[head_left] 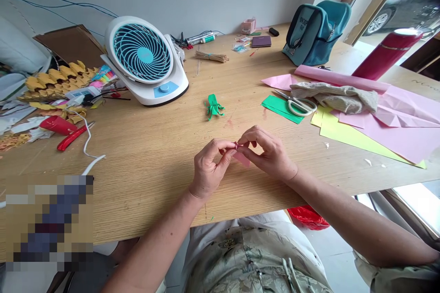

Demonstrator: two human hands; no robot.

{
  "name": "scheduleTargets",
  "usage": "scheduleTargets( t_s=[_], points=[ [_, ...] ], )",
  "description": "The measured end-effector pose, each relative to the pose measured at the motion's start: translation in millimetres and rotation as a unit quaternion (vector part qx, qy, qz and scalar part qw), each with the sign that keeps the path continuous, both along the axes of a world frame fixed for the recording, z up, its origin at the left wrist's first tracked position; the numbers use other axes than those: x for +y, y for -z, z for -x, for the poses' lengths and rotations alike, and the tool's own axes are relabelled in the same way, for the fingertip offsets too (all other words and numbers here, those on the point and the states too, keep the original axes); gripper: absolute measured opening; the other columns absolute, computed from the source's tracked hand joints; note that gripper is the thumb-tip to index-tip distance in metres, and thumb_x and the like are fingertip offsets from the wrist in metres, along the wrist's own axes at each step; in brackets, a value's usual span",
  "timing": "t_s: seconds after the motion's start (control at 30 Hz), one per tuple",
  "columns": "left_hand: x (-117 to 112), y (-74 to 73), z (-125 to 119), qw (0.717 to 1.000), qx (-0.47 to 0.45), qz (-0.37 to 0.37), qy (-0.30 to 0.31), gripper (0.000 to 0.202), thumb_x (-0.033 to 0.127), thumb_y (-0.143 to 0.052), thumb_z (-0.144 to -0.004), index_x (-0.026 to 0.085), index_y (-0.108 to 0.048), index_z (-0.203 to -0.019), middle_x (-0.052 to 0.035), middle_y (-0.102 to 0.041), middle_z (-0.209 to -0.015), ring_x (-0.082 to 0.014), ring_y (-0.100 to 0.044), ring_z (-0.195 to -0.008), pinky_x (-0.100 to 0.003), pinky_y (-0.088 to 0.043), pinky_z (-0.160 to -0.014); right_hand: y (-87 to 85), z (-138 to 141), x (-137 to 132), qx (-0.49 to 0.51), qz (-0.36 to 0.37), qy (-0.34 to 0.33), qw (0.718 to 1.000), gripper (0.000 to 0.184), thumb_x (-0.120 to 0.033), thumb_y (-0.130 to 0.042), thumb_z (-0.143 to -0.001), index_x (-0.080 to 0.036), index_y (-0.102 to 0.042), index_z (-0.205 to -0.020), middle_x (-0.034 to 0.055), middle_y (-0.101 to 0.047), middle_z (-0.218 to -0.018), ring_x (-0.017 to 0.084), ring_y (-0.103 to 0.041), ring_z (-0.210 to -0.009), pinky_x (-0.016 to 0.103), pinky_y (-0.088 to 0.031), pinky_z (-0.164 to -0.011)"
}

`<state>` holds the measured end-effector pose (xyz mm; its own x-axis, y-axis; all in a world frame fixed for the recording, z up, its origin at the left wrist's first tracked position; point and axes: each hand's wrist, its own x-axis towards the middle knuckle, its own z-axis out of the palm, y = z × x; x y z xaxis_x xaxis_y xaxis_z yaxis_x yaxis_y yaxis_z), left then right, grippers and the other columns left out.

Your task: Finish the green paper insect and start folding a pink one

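Pink folded paper [241, 157] — pinched between left hand [208, 169], right hand [269, 153] fingers.

The fingers of the left hand [206, 169] and right hand [270, 153] are covering most of the pink paper piece [241, 158], hiding its shape inside their grip. A pixelated block [50, 222] is masking the near left corner of the table [154, 160]. The table edge is cutting off a red object [307, 217] below. Small items [245, 39] at the far edge are showing too small to tell.
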<state>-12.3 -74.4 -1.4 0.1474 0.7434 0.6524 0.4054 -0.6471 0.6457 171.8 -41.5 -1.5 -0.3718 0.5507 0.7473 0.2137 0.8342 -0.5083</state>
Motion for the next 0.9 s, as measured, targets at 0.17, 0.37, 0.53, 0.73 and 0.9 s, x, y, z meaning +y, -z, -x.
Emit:
scheduleTargets(
  t_s=[0.17, 0.37, 0.53, 0.73, 0.9],
  points=[
    [2.3, 1.3, 0.9, 1.0, 0.001, -0.03, -0.003, 0.009, 0.013, -0.064, -0.092, 0.019, -0.065, -0.099, -0.0024, -0.073, -0.091, -0.0113, -0.068, -0.083, -0.022, -0.053, -0.076, -0.6, 0.2, 0.3, 0.003, -0.011, -0.01, 1.0, 0.012, -0.011, -0.065, -0.091, -0.02, -0.06, -0.097, 0.0033, -0.063, -0.085, 0.013, -0.058, -0.075, 0.028, -0.049, -0.064],
    [3.5, 0.0, 0.5, 0.999, 0.019, -0.051, -0.001, 0.01, 0.011, -0.066, -0.09, 0.019, -0.064, -0.095, -0.0008, -0.071, -0.087, -0.0091, -0.065, -0.076, -0.02, -0.051, -0.071, -1.1, 0.1, -0.1, 0.001, -0.008, -0.011, 1.0, 0.009, -0.016, -0.065, -0.092, -0.021, -0.059, -0.096, 0.0033, -0.064, -0.085, 0.013, -0.059, -0.073, 0.028, -0.048, -0.062],
    [4.1, 1.6, 0.7, 0.999, 0.017, -0.045, 0.004, 0.011, 0.011, -0.066, -0.089, 0.019, -0.064, -0.097, -0.001, -0.071, -0.086, -0.0091, -0.065, -0.074, -0.02, -0.05, -0.068, -0.7, -0.9, -0.3, 0.003, 0.0, -0.017, 1.0, 0.011, -0.015, -0.066, -0.092, -0.021, -0.058, -0.097, 0.0034, -0.064, -0.085, 0.013, -0.06, -0.073, 0.028, -0.048, -0.063],
    [3.5, 2.3, 0.7, 0.999, 0.018, -0.043, -0.002, 0.01, 0.013, -0.067, -0.09, 0.019, -0.063, -0.097, -0.001, -0.072, -0.087, -0.0089, -0.065, -0.073, -0.021, -0.051, -0.068, 0.4, -0.5, -0.2, 0.004, -0.004, -0.017, 1.0, 0.012, -0.014, -0.065, -0.092, -0.021, -0.058, -0.097, 0.0031, -0.064, -0.085, 0.014, -0.06, -0.074, 0.028, -0.048, -0.063],
    [4.2, 2.0, 0.9, 0.999, 0.014, -0.039, 0.001, 0.011, 0.012, -0.067, -0.089, 0.019, -0.062, -0.097, -0.0005, -0.07, -0.085, -0.0085, -0.064, -0.071, -0.021, -0.05, -0.066, 0.4, -1.1, -0.5, -0.002, -0.007, -0.018, 1.0, 0.011, -0.014, -0.065, -0.092, -0.021, -0.058, -0.097, 0.003, -0.064, -0.085, 0.014, -0.06, -0.073, 0.028, -0.048, -0.062]
  ],
)
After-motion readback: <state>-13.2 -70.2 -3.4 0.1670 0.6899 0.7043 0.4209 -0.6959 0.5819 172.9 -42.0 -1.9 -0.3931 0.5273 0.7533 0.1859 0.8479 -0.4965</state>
